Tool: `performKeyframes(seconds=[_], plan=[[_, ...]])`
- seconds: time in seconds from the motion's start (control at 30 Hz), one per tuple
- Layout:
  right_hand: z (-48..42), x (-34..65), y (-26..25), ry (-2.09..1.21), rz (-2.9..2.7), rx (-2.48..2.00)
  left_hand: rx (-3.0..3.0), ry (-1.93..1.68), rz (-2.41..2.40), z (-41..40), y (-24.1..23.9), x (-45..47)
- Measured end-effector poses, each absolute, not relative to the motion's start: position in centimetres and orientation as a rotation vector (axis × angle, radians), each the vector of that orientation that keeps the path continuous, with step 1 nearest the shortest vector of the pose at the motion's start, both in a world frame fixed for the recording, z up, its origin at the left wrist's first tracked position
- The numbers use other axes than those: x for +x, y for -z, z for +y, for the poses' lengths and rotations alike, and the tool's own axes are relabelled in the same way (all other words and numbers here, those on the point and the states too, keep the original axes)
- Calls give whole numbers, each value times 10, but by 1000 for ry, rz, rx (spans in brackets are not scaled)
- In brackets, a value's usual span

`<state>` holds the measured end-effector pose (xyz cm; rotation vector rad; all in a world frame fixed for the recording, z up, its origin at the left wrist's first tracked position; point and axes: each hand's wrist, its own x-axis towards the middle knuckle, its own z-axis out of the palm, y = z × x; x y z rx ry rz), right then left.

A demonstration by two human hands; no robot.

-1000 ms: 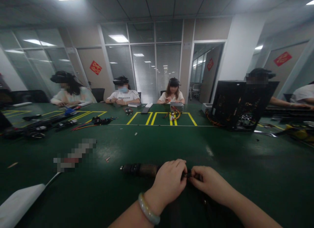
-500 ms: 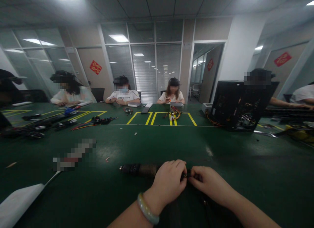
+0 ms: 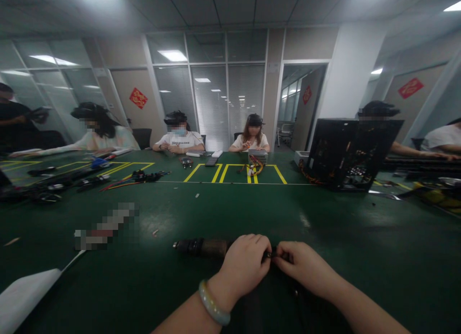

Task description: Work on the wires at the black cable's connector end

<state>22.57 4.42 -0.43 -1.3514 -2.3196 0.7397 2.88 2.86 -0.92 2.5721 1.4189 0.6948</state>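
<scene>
A dark cylindrical tool (image 3: 212,248) with a brownish body, black collar and silvery tip lies across the green table, tip to the left; it resembles an electric screwdriver. My left hand (image 3: 248,257), closed, lies over its right part and hides much of it. Beside it, my right hand (image 3: 297,258) is closed in a pinch at the tool's right end. The fingertips of both hands nearly meet around a small dark piece, too hidden to name. Below my right hand is something dark, hard to make out against the table. A pale bangle (image 3: 213,303) circles my left wrist.
A white sheet-like object (image 3: 29,295) lies at front left, beside a pixelated item. Loose cables (image 3: 140,175) and dark parts lie farther left. A black computer case (image 3: 351,154) stands at right. Several people sit around the table, one behind a metal box (image 3: 258,156) with wires.
The whole view has shifted slightly, so my hands and the tool appear a little farther left. Their grip looks much the same. At far left, a co-worker's arm now stretches along the table.
</scene>
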Motion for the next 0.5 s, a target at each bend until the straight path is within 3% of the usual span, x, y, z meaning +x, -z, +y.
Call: performKeyframes(seconds=[0.5], plan=[[46, 226, 4, -746, -2319, -1342, 2614, -687, 1385, 31, 12, 28]])
